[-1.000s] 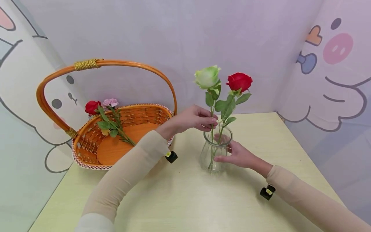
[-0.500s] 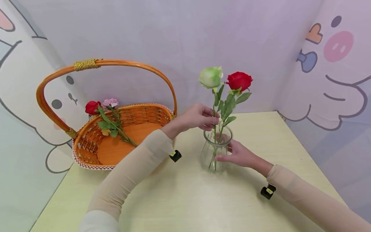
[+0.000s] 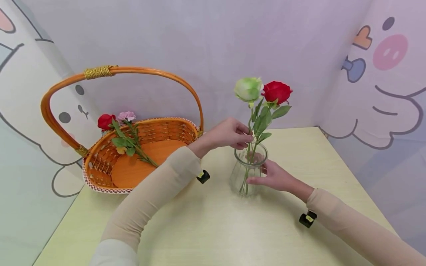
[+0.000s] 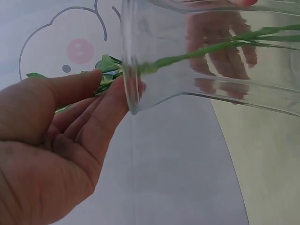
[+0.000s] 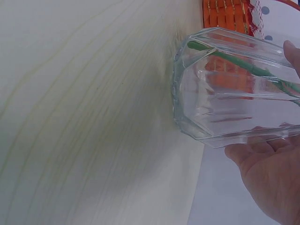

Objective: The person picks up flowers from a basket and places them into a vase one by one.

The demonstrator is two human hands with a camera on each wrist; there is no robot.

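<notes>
Pale rose was pinched by the left hand, vase was clasped by the right hand, red rose was propped inside

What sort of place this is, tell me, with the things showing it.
Likely a staged booth or makeshift corner, though I can't be certain: cartoon-printed panels flank a pale wood-grain table set with a glass vase and a wicker basket.

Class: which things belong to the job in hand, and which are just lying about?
In the job:
glass vase, right hand gripping it
pale green rose, left hand pinching its stem
red rose, in the vase

Seemingly idle:
basket
red flower
pink flower
yellow flower
</notes>
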